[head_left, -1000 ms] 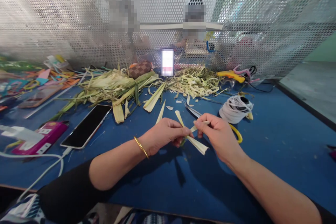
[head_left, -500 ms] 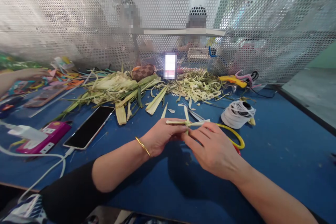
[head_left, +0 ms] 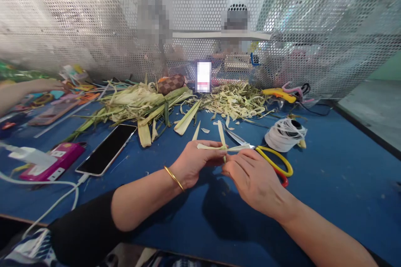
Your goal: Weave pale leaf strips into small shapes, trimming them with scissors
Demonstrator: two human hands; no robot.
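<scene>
Pale corn husk strips point(head_left: 222, 134) cross each other in a small knot, with ends sticking out up, left and right. My left hand point(head_left: 192, 162), a gold bangle at its wrist, pinches them from the left between thumb and fingers. On the right, my right hand point(head_left: 255, 179) has its fingers curled and pressed together at the short lower end, just under the crossing. Both hands are a little above the blue table. Scissors point(head_left: 235, 136) with yellow and red handles lie behind my right hand, which partly hides them.
Beyond my hands lie whole corn husks point(head_left: 138, 102) and a heap of shredded husk point(head_left: 234, 102). A spool of white cord point(head_left: 283, 137) stands at right. A phone point(head_left: 108, 150) and a magenta power strip point(head_left: 54, 160) sit at left. Another person's arm point(head_left: 28, 87) reaches in there. A perforated screen point(head_left: 103, 21) borders the back.
My right hand has drawn its fingers in and moved slightly down and right, uncovering more of the scissors. The left hand keeps its pinch on the strips.
</scene>
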